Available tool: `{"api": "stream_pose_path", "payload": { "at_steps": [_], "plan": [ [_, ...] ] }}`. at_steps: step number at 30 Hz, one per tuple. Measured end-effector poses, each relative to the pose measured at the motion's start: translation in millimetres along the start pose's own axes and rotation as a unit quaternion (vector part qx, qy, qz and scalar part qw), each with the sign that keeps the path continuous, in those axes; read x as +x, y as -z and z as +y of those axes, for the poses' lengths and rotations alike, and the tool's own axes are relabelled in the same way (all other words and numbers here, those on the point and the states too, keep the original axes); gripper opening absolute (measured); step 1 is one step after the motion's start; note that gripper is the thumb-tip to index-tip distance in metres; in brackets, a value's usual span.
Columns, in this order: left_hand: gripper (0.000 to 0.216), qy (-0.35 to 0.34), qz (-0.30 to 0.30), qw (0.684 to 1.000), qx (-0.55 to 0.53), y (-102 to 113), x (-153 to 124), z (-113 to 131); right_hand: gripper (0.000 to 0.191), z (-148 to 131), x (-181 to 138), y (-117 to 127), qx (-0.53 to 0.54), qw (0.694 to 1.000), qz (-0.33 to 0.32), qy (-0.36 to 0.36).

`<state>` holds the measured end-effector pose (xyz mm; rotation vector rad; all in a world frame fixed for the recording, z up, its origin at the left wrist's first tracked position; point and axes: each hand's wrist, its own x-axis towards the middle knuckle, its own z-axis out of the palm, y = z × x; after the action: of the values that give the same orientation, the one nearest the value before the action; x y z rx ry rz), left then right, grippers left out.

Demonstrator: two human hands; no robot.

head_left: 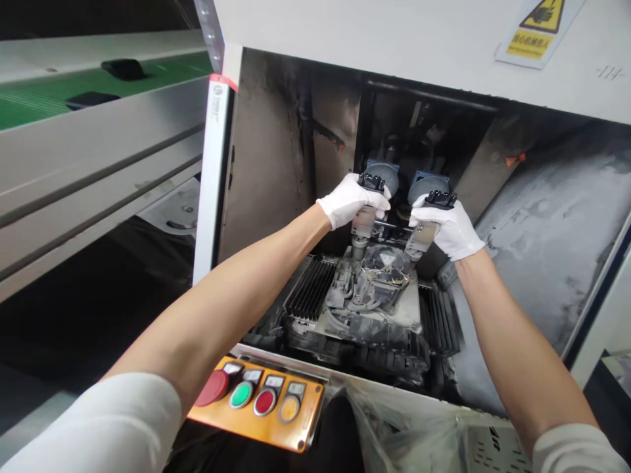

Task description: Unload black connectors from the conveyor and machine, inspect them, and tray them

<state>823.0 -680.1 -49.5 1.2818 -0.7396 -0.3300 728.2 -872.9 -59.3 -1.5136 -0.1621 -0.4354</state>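
Note:
Both my hands wear white gloves and reach into an open, dusty machine bay. My left hand (351, 199) is closed round the left metal handle (365, 220), which carries a black cap. My right hand (451, 226) is wrapped round the matching right handle (424, 235). Both handles stand upright just above a dusty grey die-cast part (372, 286) that rests on a black ribbed fixture (310, 289). Two round grey-blue units (428, 186) sit behind my hands.
An orange control panel (256, 401) with red, green and yellow buttons lies at the front edge. A clear plastic bag (409, 430) hangs below it at right. A green conveyor belt (73, 92) with dark pieces runs at upper left. A yellow warning label (535, 29) is on the housing.

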Motion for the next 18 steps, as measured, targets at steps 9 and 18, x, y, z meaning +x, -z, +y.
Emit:
{"api": "stream_pose_path", "payload": {
  "at_steps": [9,18],
  "plan": [
    [0.029,-0.001,0.007,1.0,-0.015,1,5,-4,0.018,-5,-1,-7,-0.034,0.999,0.014,0.013],
    [0.026,-0.038,0.028,0.998,-0.032,0,5,-13,0.017,-1,0,-6,-0.042,0.998,0.024,0.029]
  ]
}}
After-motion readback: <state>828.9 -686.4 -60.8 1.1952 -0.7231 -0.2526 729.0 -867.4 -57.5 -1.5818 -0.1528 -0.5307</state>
